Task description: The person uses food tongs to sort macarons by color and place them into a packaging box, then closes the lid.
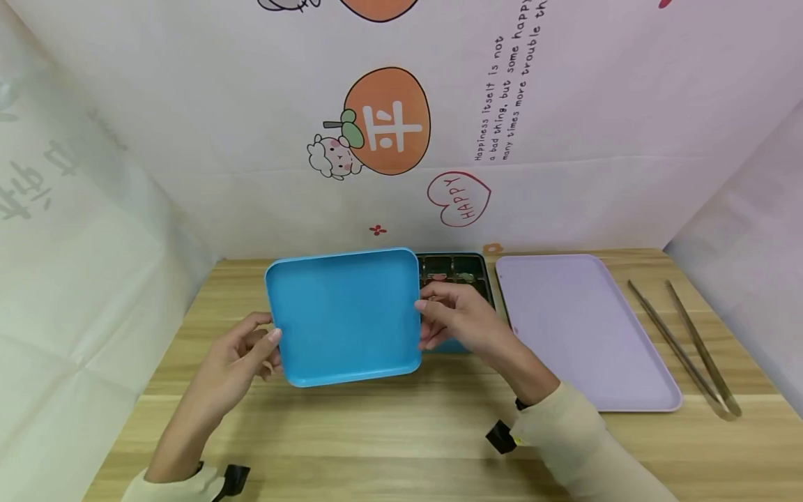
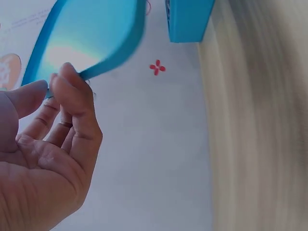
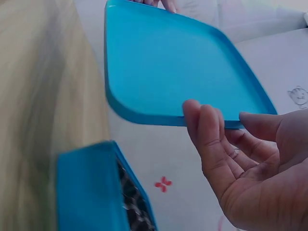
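A shallow blue lid (image 1: 345, 317) with a low raised rim is held up over the table, its inner side facing the head camera. My left hand (image 1: 235, 355) pinches its left edge between thumb and fingers. The right hand (image 1: 461, 321) pinches the opposite edge, as the right wrist view also shows. Behind the lid and right hand stands a blue box (image 3: 89, 187) with black compartments. Small reddish and greenish items lie in some compartments. Lid and hand hide much of the box.
To the right of the box lies a flat lilac tray (image 1: 571, 321). Long metal tongs (image 1: 701, 348) rest on the wooden table (image 1: 389, 432) at the far right. A printed white cloth (image 1: 251, 139) hangs behind and at both sides.
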The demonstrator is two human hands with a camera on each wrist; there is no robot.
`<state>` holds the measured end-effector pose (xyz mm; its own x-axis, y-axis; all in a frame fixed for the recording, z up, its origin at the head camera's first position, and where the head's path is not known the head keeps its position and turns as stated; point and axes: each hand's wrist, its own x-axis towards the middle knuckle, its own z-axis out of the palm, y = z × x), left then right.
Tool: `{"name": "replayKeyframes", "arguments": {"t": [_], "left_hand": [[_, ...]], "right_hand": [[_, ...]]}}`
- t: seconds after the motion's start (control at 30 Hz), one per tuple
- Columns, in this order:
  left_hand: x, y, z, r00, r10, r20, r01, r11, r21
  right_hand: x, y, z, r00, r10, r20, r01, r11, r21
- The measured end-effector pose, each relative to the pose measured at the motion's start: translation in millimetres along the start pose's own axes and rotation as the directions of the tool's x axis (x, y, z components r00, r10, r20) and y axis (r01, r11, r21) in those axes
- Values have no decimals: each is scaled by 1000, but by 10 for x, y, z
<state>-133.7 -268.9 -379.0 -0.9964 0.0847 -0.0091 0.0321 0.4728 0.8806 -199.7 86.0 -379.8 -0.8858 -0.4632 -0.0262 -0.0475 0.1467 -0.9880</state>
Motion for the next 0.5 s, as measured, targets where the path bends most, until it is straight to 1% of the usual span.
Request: {"name": "replayKeyframes", "arguments": {"t": [0.1, 0.17, 0.3, 0.4, 0.5], "left_hand": [[11, 79, 45, 998, 61, -22, -59, 997, 54], [21, 126, 80, 994, 105, -36, -102, 991, 85], [54, 209, 166, 977, 202, -67, -193, 975, 113], [94, 264, 241, 965, 246, -88, -238, 967, 94], [148, 312, 321, 966, 247, -80, -244, 969, 50]], "right_hand": [[-67, -50, -86, 999, -31, -26, 29, 999, -46], [-105, -79, -144, 998, -52, -39, 49, 996, -73], [-154, -114, -273, 994, -98, -48, 91, 987, -131], [-189, -108, -375, 991, -123, -61, 110, 978, -179], [-228, -80, -472, 989, -124, -85, 104, 972, -210]]}}
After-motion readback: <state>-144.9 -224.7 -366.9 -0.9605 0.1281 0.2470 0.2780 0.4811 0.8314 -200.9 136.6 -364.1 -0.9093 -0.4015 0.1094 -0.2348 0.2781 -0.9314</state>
